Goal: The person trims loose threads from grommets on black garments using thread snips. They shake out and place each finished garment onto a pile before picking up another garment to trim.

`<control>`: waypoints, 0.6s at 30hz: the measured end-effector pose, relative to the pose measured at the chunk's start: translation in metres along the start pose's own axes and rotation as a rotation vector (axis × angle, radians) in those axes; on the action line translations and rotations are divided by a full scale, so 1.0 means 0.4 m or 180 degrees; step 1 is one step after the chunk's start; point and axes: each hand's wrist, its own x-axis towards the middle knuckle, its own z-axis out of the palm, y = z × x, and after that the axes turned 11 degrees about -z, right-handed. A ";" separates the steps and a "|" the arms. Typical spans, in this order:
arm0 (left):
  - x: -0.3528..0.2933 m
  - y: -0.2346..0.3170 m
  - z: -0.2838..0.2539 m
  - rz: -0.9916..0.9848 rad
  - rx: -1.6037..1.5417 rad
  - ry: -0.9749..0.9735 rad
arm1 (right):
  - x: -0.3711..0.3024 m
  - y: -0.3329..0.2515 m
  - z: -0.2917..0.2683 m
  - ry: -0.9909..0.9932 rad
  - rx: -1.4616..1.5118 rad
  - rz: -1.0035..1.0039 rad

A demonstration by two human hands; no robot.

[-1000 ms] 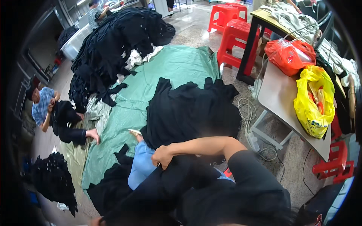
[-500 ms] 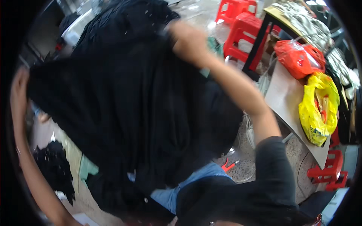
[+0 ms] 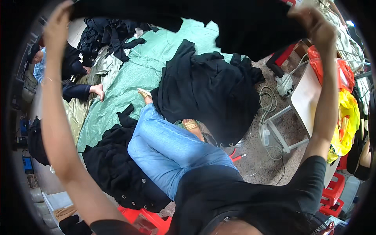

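left hand [image 3: 56, 26] and right hand [image 3: 319, 29] higher, garment [image 3: 256, 27] between

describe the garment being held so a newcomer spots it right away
Find the broad, crinkled green floor sheet. Above it, along the picture's top edge, a black cloth garment stretches between the left hand and the right hand. Unlike the heaped black garments below, it hangs from both raised hands.

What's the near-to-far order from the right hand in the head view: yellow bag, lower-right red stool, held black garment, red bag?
1. black garment: in the right hand
2. red bag: right side, below the hand
3. yellow bag: right side, farther down
4. red stool: lower right
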 end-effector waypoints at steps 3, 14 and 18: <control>-0.299 0.051 0.150 -0.0197 -0.0979 -0.1030 | -0.215 -0.233 0.118 -0.0885 0.0322 -0.0517; -1.151 0.008 0.270 -0.1930 -0.0263 -0.2528 | -1.004 -0.691 0.557 -0.3745 0.2283 0.2255; -1.138 0.006 0.050 -0.2690 -0.0289 -0.2188 | -1.013 -0.716 0.558 -0.3715 0.2527 0.2691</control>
